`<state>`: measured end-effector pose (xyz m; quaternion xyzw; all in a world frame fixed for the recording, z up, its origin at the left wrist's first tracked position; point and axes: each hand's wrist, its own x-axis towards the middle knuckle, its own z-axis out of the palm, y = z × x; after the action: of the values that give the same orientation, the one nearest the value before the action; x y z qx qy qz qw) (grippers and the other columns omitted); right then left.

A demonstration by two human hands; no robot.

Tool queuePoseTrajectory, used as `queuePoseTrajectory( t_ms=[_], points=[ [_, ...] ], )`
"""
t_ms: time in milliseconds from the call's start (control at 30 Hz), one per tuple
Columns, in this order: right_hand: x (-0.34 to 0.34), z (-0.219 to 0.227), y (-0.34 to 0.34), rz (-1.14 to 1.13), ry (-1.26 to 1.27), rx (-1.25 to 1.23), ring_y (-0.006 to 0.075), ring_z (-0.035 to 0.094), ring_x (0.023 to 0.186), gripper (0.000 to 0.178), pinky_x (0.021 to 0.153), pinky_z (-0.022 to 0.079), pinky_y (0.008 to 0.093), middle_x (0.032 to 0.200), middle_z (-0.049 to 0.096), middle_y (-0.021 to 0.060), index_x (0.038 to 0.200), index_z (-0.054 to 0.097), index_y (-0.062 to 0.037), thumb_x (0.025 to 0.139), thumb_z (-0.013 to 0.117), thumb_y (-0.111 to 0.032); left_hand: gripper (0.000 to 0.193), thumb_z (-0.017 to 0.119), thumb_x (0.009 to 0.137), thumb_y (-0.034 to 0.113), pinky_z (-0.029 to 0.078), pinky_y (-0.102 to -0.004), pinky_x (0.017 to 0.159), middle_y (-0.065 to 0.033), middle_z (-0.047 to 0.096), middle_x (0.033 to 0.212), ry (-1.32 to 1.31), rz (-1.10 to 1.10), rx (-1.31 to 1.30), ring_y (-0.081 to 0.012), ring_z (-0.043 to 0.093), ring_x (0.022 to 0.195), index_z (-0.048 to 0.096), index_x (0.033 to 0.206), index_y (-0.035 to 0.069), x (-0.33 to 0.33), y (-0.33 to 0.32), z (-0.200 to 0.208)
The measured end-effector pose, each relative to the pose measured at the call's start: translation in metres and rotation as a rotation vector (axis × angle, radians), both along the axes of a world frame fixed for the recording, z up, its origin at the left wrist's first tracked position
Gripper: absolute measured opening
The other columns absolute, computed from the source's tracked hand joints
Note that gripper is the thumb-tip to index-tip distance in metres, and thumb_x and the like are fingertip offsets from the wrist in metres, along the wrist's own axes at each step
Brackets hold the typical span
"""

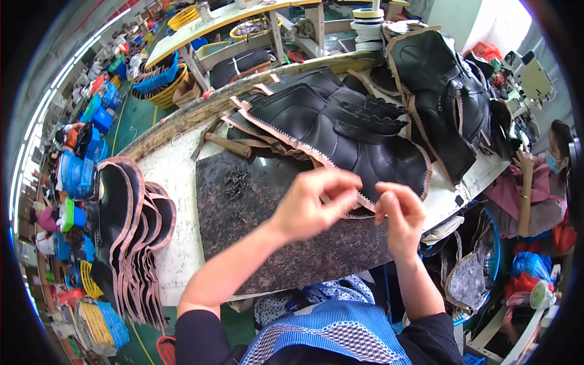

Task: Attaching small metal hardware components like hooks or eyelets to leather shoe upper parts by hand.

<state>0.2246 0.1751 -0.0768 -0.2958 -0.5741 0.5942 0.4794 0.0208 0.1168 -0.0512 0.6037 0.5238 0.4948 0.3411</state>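
Both my hands are raised over the far right part of a dark speckled stone slab, near the edge of a stack of black leather boot uppers with pale zigzag-cut edges. My left hand has its fingers curled in with thumb and fingertips close together, slightly blurred. Just to its right, my right hand pinches thumb against forefinger. Whatever is between the fingers of either hand is too small to see. A small heap of black bits lies on the slab. A hammer rests beyond it.
A fanned stack of black pieces with pink-tan edges hangs over the table's left end. More black uppers are piled at the far right. A blue basket holds pieces at right. A masked person sits farther right.
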Motion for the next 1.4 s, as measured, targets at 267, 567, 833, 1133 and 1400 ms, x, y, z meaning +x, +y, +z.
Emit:
queuePoseTrajectory(
  t_ms=[267, 567, 833, 1133, 1400],
  points=[
    [-0.001, -0.034, 0.044, 0.12, 0.183, -0.385, 0.0056, 0.057, 0.08, 0.038, 0.073, 0.047, 0.0197, 0.093, 0.066, -0.0006, 0.14, 0.06, -0.0011, 0.105, 0.064, -0.015, 0.073, 0.077, 0.083, 0.037, 0.042, -0.043, 0.116, -0.0181, 0.053, 0.147, 0.954, -0.012, -0.083, -0.0352, 0.051, 0.137, 0.053, 0.147, 0.01, -0.089, 0.141, -0.006],
    [0.006, -0.048, 0.051, 0.143, 0.293, -0.447, 0.0033, 0.047, 0.058, 0.02, 0.053, 0.035, 0.0157, 0.094, 0.07, 0.0071, 0.119, 0.069, -0.0024, 0.101, 0.069, -0.011, 0.076, 0.081, 0.081, 0.047, 0.044, -0.0418, 0.111, -0.0187, 0.055, 0.138, 0.996, -0.096, -0.068, -0.0366, 0.055, 0.13, 0.055, 0.142, 0.011, -0.104, 0.149, -0.003],
    [0.023, -0.053, 0.043, 0.164, 0.327, -0.436, 0.0089, 0.065, 0.087, 0.029, 0.076, 0.051, 0.0201, 0.11, 0.072, 0.0088, 0.13, 0.064, -0.0026, 0.101, 0.066, -0.005, 0.076, 0.086, 0.074, 0.055, 0.048, -0.0447, 0.098, -0.0133, 0.061, 0.108, 1.129, -0.054, -0.129, -0.0337, 0.06, 0.112, 0.057, 0.13, 0.014, -0.092, 0.147, 0.014],
    [0.017, -0.056, 0.046, 0.166, 0.343, -0.451, 0.0097, 0.068, 0.085, 0.025, 0.077, 0.053, 0.0202, 0.108, 0.074, 0.0094, 0.122, 0.068, -0.0037, 0.098, 0.071, -0.007, 0.061, 0.086, 0.077, 0.041, 0.046, -0.0414, 0.105, -0.0157, 0.056, 0.12, 0.998, -0.097, -0.054, -0.035, 0.056, 0.119, 0.058, 0.121, 0.009, -0.102, 0.146, -0.003],
    [0.025, -0.061, 0.042, 0.113, 0.333, -0.456, 0.0123, 0.069, 0.087, 0.027, 0.077, 0.054, 0.0202, 0.108, 0.073, 0.0109, 0.124, 0.065, -0.0015, 0.098, 0.069, -0.004, 0.077, 0.089, 0.06, 0.065, 0.044, -0.0473, 0.109, -0.0156, 0.063, 0.123, 1.132, -0.043, -0.367, -0.0325, 0.058, 0.125, 0.07, 0.108, 0.007, -0.084, 0.137, 0.022]
  ],
)
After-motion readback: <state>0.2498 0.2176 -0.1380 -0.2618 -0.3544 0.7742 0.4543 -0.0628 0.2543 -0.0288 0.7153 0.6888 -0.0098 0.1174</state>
